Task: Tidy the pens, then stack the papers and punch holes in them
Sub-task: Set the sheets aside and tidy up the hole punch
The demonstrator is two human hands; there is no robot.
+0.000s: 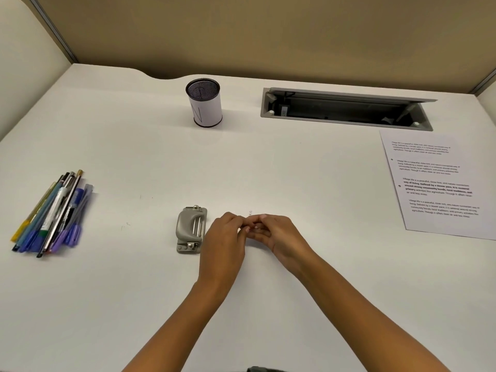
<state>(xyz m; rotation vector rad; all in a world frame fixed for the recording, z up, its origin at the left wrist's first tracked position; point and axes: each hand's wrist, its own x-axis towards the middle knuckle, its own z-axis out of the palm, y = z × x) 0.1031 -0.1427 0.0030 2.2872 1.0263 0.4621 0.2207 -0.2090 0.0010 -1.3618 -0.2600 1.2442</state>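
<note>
Several pens (53,214) lie in a loose bundle at the left of the white desk. A black mesh pen cup (204,103) wrapped in white paper stands upright at the back, with nothing in it that I can see. Printed papers (437,183) lie flat at the right edge. A grey hole punch (190,229) sits in the middle. My left hand (225,237) and my right hand (273,232) meet just right of the punch, fingertips touching together, fingers curled. Whether they pinch something tiny I cannot tell.
A tiny white paper dot (250,211) lies just beyond my fingers. An open grey cable tray (346,110) is recessed in the desk at the back right. Tan partition walls (241,33) enclose the desk behind and at the sides.
</note>
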